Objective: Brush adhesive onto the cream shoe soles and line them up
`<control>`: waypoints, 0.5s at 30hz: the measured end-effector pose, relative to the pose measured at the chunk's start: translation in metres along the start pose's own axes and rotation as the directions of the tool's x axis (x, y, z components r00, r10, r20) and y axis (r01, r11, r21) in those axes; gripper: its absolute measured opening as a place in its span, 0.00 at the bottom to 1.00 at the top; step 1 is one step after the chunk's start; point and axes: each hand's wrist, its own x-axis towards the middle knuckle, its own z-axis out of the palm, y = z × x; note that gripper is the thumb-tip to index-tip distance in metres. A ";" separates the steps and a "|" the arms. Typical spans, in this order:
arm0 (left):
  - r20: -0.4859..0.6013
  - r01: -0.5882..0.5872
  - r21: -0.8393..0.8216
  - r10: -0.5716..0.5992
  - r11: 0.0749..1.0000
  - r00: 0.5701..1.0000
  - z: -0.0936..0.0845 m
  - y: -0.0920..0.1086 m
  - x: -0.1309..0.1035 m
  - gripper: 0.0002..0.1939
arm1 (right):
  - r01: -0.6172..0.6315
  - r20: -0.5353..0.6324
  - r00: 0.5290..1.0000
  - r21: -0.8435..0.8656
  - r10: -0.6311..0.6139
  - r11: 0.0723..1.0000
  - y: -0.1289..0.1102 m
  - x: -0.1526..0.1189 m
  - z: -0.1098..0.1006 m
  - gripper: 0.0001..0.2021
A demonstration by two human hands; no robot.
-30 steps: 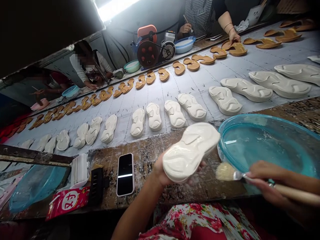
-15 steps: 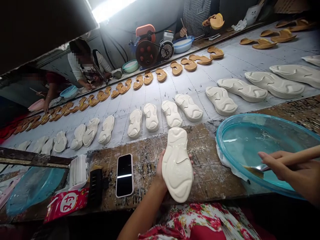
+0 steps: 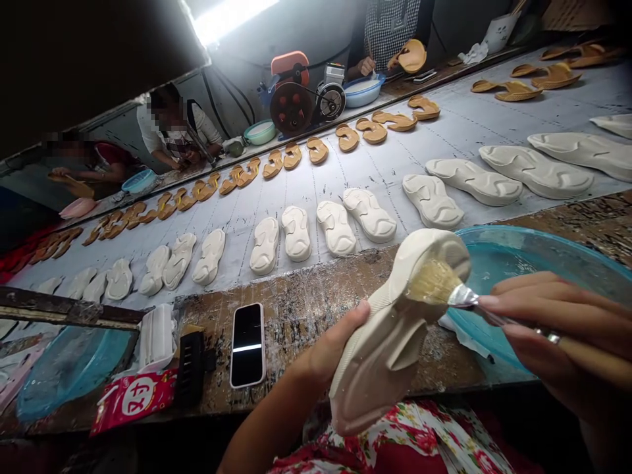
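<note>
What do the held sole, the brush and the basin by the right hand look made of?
Sole: probably moulded foam or rubber; off-white, mostly matt, with a finely ridged edge. Brush: pale fibre bristles, natural or synthetic unclear; shiny silvery ferrule, likely metal; smooth tan handle, probably wood. Basin: likely blue plastic, being translucent with a smooth rim.

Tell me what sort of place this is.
Probably a shoe workshop: rows of white soles and tan sandal uppers line a long white surface, and the right hand holds a brush against another sole.
</note>
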 end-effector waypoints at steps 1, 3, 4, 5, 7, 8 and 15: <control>0.001 -0.004 -0.013 0.004 1.000 1.000 0.001 -0.001 0.000 0.25 | 0.030 0.045 0.999 0.010 -0.030 1.000 -0.005 0.001 0.002 0.21; -0.025 -0.010 0.005 0.010 1.000 1.000 0.006 0.000 -0.001 0.25 | -0.026 0.060 0.998 0.012 0.025 1.000 -0.018 0.001 0.009 0.18; -0.049 -0.017 0.045 0.019 0.999 0.999 0.009 0.002 -0.003 0.25 | -0.081 0.045 0.996 0.012 0.081 0.997 -0.025 0.001 0.014 0.15; -0.083 -0.038 0.107 0.047 0.994 0.995 0.011 0.005 -0.004 0.23 | -0.132 0.025 0.991 0.013 0.131 0.991 -0.032 0.001 0.018 0.12; -0.154 -0.128 0.291 0.179 0.948 0.972 0.017 0.010 -0.007 0.21 | -0.193 -0.007 0.981 0.006 0.193 0.981 -0.043 0.002 0.024 0.09; -0.163 -0.182 0.400 0.266 0.898 0.950 0.019 0.013 -0.009 0.20 | -0.186 0.010 0.983 -0.001 0.186 0.983 -0.046 0.003 0.025 0.08; -0.110 -0.301 0.694 0.509 0.654 0.854 0.022 0.016 -0.010 0.20 | 0.084 0.261 0.962 0.022 -0.087 0.996 -0.041 0.010 0.016 0.07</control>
